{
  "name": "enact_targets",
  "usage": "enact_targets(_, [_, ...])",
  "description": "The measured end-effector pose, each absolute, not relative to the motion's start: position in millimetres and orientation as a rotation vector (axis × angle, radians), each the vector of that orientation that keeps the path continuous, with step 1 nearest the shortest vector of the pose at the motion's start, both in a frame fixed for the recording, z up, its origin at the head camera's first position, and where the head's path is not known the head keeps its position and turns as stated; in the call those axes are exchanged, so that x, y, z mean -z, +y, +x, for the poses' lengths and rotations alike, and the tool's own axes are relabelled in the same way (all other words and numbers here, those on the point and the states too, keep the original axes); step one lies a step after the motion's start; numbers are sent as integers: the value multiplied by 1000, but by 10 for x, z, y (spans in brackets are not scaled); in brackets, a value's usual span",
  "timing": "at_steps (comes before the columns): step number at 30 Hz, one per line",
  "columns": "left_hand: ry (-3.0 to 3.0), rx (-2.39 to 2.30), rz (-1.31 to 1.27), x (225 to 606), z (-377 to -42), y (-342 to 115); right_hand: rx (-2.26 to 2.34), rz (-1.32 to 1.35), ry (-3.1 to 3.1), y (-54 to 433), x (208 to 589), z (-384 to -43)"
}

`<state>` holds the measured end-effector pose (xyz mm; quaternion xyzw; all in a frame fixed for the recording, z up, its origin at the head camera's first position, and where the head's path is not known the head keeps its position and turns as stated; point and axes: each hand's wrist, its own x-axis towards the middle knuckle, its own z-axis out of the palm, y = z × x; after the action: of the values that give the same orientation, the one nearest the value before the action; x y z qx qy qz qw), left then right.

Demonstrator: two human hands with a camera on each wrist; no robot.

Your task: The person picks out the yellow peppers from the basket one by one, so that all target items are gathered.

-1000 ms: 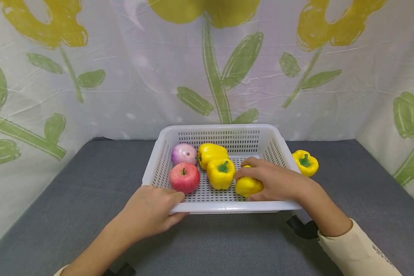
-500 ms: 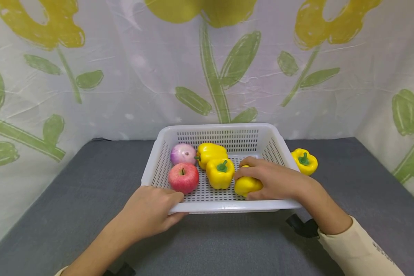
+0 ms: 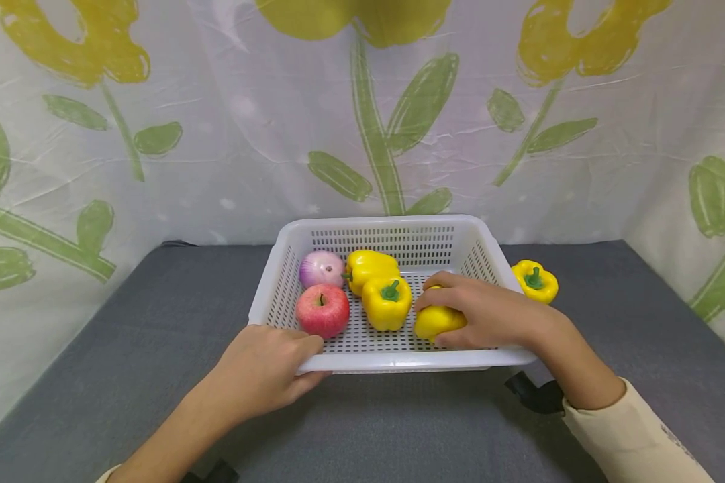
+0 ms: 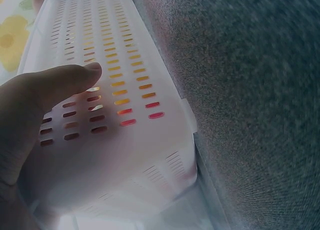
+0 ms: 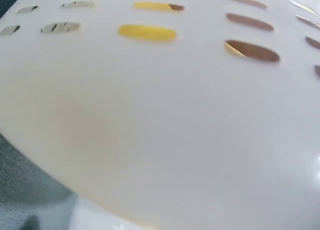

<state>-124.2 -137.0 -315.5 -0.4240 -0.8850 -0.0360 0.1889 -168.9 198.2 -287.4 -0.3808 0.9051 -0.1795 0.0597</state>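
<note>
A white plastic basket [image 3: 393, 362] with slotted walls stands on the table. My left hand [image 3: 268, 362] grips its rim at the near left corner; in the left wrist view the thumb [image 4: 65, 82] lies on the outer wall. Inside the basket's right part, my right hand [image 3: 480, 312] holds a yellow bell pepper [image 3: 438, 322], its stem hidden. Left of it sit two more yellow bell peppers, one upright [image 3: 387, 308] and one on its side [image 3: 371, 268]. A red apple [image 3: 323, 310] and a purple onion [image 3: 321, 269] lie at the basket's left.
Another yellow bell pepper [image 3: 534, 282] lies on the grey tablecloth [image 3: 399, 429], outside the basket at its right. A flower-patterned curtain [image 3: 248, 134] hangs behind the table. The basket's wall [image 5: 175, 115] fills most of the right wrist view, hiding the right hand there.
The right hand and the yellow bell pepper in it have shifted slightly to the right within the basket. The left hand keeps its hold on the rim.
</note>
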Motion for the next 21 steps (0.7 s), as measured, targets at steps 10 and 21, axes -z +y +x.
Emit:
enact_targets(10, [-2490, 92, -1192, 3157, -1243, -1372, 547, -1126, 2753, 2041, 2775, -1641])
enact_targets(21, [-2503, 98, -1187, 3159, -1238, -1371, 561, -1166, 2810, 2185, 2622, -1584])
